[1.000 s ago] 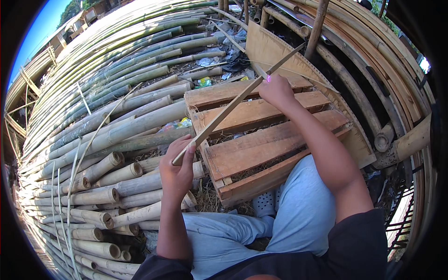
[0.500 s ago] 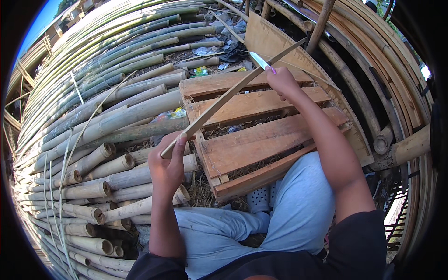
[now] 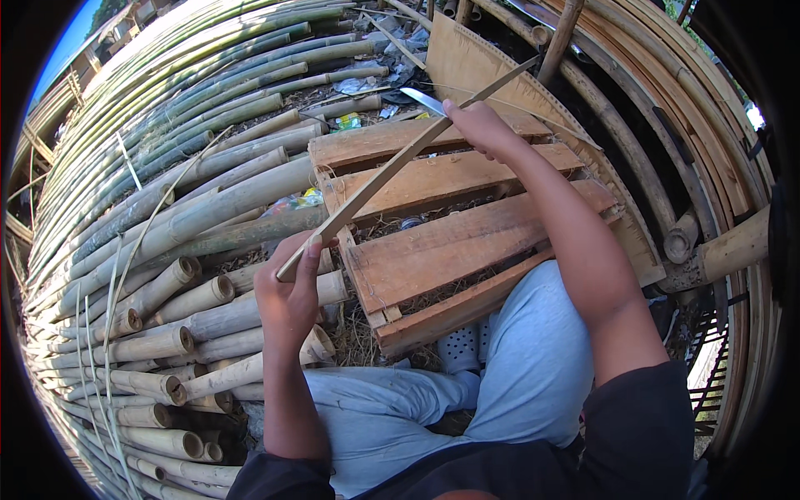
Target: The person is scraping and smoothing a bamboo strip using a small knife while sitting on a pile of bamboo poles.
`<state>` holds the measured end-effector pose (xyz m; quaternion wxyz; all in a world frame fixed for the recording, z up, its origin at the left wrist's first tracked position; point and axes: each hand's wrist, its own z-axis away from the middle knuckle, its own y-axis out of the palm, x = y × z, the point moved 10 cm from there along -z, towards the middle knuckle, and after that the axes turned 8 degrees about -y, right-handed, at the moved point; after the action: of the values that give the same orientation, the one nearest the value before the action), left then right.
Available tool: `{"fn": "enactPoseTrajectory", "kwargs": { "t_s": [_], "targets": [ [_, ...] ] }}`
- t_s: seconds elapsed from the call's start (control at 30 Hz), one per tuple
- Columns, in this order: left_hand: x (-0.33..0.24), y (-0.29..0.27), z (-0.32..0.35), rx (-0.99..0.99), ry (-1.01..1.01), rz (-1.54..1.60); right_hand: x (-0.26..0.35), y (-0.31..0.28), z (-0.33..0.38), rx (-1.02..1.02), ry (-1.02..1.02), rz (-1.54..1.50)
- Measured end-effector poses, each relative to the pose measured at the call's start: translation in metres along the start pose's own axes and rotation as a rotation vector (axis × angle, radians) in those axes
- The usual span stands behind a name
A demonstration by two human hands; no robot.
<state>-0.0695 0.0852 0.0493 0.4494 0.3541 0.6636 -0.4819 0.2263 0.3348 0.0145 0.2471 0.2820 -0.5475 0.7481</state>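
Observation:
My left hand (image 3: pixel 289 279) is closed round the near end of a long, flat bamboo strip (image 3: pixel 375 185). The strip slants up and away to the right, above a slatted wooden pallet (image 3: pixel 454 239). My right hand (image 3: pixel 483 131) grips a knife, its handle mostly hidden in the fingers. The pale knife blade (image 3: pixel 423 101) points to the left and lies against the strip's upper part. The far end of the strip reaches past my right hand toward an upright pole.
Cut bamboo poles (image 3: pixel 158 340) lie stacked all along the left. A plywood sheet (image 3: pixel 479 62) leans behind the pallet, with long timber lengths (image 3: pixel 700 100) at right. Thin bamboo slivers (image 3: pixel 108 367) rest on the poles. Plastic litter (image 3: pixel 354 83) lies beyond the pallet.
My right hand and the knife have shifted a little left and nearer along the strip, and the blade has turned more sideways. My left hand keeps its hold.

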Motion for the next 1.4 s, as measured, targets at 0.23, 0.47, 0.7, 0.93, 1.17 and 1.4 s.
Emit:
{"fn": "enactPoseTrajectory", "kwargs": {
  "t_s": [0.23, 0.47, 0.7, 0.93, 1.17, 1.4],
  "targets": [
    [-0.009, 0.001, 0.001, -0.002, 0.071, -0.003, 0.008, -0.049, 0.008, -0.375, -0.12, 0.301],
    [-0.008, -0.004, 0.001, 0.009, 0.015, 0.03, -0.001, -0.037, 0.025, -0.286, -0.02, -0.039],
    [-0.006, -0.003, -0.001, -0.025, -0.004, 0.011, -0.006, -0.022, 0.024, -0.125, 0.018, -0.165],
    [-0.004, -0.006, -0.002, -0.027, 0.012, -0.009, 0.029, 0.003, 0.043, -0.02, 0.015, -0.028],
    [-0.003, -0.006, -0.002, -0.035, -0.021, -0.02, 0.038, -0.002, 0.038, -0.151, -0.085, 0.103],
    [0.004, -0.008, -0.003, -0.038, -0.077, -0.038, 0.032, -0.009, 0.029, -0.223, -0.102, 0.132]
  ]
}}
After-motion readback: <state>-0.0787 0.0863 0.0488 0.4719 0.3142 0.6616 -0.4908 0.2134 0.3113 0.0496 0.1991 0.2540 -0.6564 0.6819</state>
